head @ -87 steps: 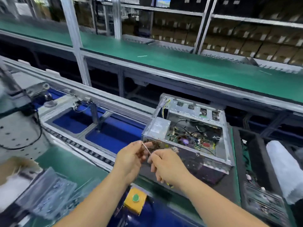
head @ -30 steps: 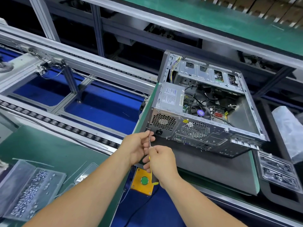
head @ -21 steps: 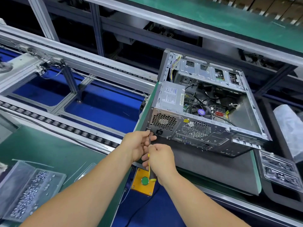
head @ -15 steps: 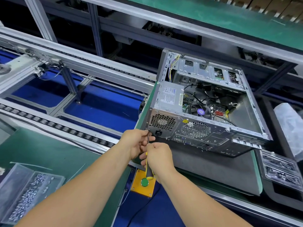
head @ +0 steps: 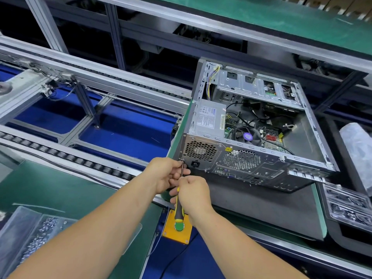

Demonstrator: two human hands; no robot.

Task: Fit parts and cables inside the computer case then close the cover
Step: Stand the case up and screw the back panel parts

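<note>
Head view, both hands [head: 181, 184] holding screwdriver [head: 178, 206], case [head: 251, 158]

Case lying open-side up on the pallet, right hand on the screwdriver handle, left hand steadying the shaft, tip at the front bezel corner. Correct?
One thing is off: the tip of the screwdriver is at the rear panel, by the power supply grille, not the front bezel. The head view shows it. The rest holds: computer case open-side up, right hand on the handle, left hand steadying the shaft.

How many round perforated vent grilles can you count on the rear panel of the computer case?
2: one grille at the panel's left end above the power socket, one larger grille near the middle. The hands may hide small openings.
</note>
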